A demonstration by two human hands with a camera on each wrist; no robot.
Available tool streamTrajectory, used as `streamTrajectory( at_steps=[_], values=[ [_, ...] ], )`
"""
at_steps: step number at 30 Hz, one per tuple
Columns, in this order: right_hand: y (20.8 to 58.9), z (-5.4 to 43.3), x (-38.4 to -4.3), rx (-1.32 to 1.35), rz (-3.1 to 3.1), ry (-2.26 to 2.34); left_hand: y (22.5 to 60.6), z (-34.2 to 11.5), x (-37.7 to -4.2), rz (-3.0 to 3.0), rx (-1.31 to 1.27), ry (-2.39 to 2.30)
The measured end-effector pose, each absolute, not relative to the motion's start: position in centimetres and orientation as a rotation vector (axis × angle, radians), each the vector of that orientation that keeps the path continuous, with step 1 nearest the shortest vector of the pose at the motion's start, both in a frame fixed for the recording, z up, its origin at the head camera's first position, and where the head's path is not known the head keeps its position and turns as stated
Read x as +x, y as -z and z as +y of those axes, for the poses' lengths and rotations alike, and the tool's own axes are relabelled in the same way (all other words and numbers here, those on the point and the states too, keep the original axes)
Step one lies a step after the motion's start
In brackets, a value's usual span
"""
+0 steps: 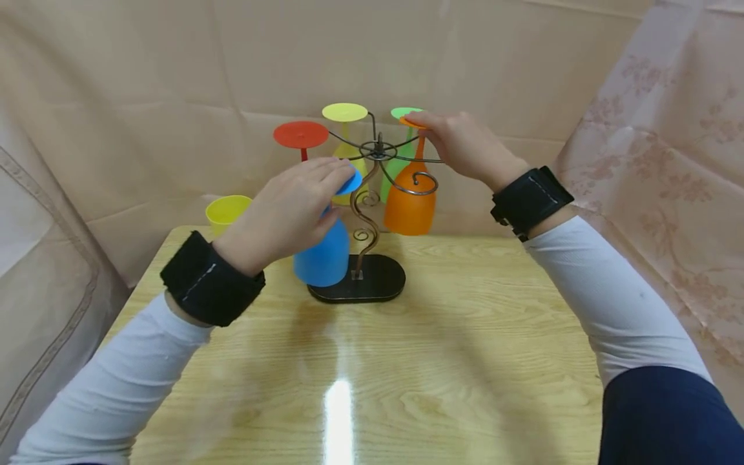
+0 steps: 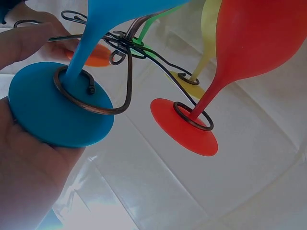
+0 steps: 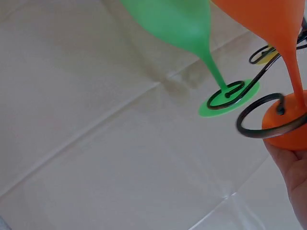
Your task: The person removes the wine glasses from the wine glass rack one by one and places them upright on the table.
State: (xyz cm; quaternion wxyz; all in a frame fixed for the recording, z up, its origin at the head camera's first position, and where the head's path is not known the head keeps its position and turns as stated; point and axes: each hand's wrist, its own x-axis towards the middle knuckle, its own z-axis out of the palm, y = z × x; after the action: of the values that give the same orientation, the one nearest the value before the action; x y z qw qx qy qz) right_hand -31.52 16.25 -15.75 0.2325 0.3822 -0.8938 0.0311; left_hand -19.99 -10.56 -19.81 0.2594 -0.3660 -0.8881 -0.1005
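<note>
My left hand (image 1: pixel 290 206) grips the round foot of an upside-down blue wine glass (image 1: pixel 322 258). In the left wrist view, a wire curl passes around the stem against the blue foot (image 2: pixel 43 110), with my thumb beside it. Over on the right, my right hand (image 1: pixel 473 145) holds the foot of an upside-down orange wine glass (image 1: pixel 409 206). A dark wire curl (image 3: pixel 249 129) overlaps that orange foot in the right wrist view. Both glasses are at the metal glass rack (image 1: pixel 379 152), which stands on a black oval base (image 1: pixel 378 278).
Red (image 1: pixel 301 134), yellow (image 1: pixel 345 112) and green (image 1: pixel 401 171) glasses hang upside down on the rack. One bare curl (image 1: pixel 430 184) faces front. An upright yellow glass (image 1: pixel 228 210) is behind my left hand. Cloth (image 1: pixel 476 58) hangs behind the wooden table (image 1: pixel 436 361).
</note>
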Motion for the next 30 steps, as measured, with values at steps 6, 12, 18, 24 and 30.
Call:
streamTrajectory(
  at_steps=[6, 12, 18, 24, 30],
  values=[
    [15.6, 17.2, -33.2, 0.946, -2.519, -0.131, 19.7, -10.3, -20.1, -2.412, -0.997, 0.27],
    [16.3, 19.2, -34.2, 0.906, -2.513, -0.185, 19.9, -10.1, -20.1, -2.457, -0.98, 0.267],
    [16.7, 21.4, -33.5, 0.829, -2.497, -0.23, 20.0, -10.1, -20.2, -2.468, -0.981, 0.257],
    [17.6, 23.7, -31.9, 0.633, -2.389, -0.359, 19.9, -10.3, -19.6, -2.398, -0.975, 0.254],
    [19.8, 25.8, -29.8, 0.386, -2.345, -0.429, 21.3, -10.3, -17.6, -2.15, -1.073, 0.293]
  ],
)
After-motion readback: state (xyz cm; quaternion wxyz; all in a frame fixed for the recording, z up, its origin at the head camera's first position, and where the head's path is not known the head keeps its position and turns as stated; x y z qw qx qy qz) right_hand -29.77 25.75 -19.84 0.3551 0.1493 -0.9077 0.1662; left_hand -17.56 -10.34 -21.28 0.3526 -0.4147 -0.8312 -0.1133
